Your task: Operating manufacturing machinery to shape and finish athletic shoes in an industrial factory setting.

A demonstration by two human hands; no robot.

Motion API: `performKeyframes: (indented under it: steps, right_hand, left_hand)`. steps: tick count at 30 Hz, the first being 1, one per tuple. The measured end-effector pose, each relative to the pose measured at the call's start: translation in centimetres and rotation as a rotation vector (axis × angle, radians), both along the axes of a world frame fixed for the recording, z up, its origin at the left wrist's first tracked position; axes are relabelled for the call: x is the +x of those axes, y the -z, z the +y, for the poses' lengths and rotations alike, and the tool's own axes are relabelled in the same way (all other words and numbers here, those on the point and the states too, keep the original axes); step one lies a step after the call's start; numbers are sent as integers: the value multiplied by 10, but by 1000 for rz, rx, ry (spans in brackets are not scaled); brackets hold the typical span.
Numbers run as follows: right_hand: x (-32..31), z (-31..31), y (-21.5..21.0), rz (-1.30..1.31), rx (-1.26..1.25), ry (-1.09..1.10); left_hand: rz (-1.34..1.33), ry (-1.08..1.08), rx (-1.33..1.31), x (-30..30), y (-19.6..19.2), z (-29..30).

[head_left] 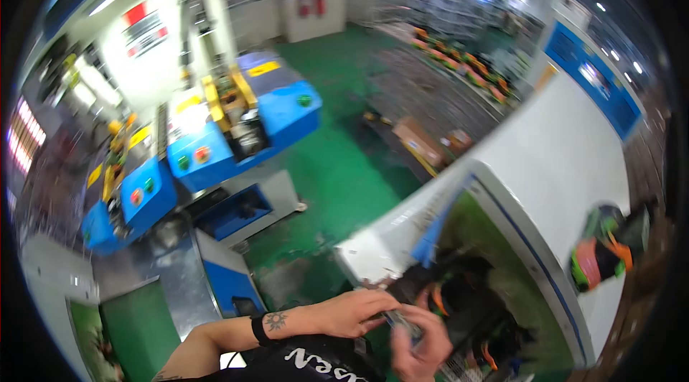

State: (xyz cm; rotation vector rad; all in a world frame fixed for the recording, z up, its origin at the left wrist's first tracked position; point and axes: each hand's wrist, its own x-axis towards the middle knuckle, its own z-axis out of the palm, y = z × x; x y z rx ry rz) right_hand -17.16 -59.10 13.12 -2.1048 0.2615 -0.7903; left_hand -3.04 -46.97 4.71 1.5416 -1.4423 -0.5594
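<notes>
1. The left hand (352, 312) and right hand (420, 342) met at the lower edge of the view, just above a dark shirt (316, 364). Both pinched a small grey part (402, 324) between their fingertips; blur hid what kind of part it was.
2. A black band (257, 329) and a tattoo (275, 321) sat on the left wrist.
3. The part hung just over the near corner of a white table (560, 159), beside dark shoes (466, 303) with orange trim lying in the table's green-lined recess.
4. A blue strip (432, 235) stood at the recess edge, just beyond the hands.
5. Farther right, a green, pink and orange shoe (599, 249) lay on the table's far side.
6. To the left, blue machines (244, 123) with round buttons stood on the green floor (337, 166).
7. A cardboard box (420, 141) lay on the floor beyond the table.
8. Far back, racks (466, 66) carried rows of coloured shoes, too small to tell apart.
</notes>
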Motion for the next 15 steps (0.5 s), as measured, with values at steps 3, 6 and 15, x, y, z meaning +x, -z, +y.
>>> performKeyframes:
  steps: [3, 6, 15]
  right_hand:
    - [75, 70, -34, -195, 30, -567]
    - [109, 173, -55, -351, 218, -1086]
    - [76, 448, -81, -465, 261, -2180]
  left_hand:
    - [41, -170, -198, 5, 8, 73]
    - [-48, -543, 50, -2, 20, 151]
    - [-45, -1603, 309, -114, 84, 422]
